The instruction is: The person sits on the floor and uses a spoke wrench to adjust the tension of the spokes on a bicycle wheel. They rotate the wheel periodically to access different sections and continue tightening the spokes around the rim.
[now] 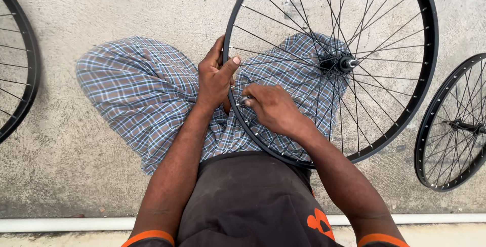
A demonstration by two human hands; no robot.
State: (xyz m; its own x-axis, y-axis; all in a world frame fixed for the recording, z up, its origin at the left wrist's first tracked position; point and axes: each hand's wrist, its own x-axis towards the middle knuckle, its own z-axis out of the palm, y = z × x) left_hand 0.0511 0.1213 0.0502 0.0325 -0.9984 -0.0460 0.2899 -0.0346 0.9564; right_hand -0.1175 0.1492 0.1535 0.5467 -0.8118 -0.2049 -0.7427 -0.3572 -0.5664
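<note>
A black spoked bicycle wheel [428,59] stands upright over my lap, its hub [340,64] to the right of my hands. My left hand [214,77] grips the wheel's rim at its left side, thumb hooked over the inner edge. My right hand [273,108] reaches through the spokes just inside the rim and pinches a small silver tool [244,99] against the rim, right beside my left hand. Checked trousers [136,92] cover my crossed legs beneath the wheel.
Another black spoked wheel [449,125] lies on the concrete floor [76,19] at the right, and part of a third wheel [25,65] shows at the left edge. A white pipe [66,223] runs along the ground near the bottom.
</note>
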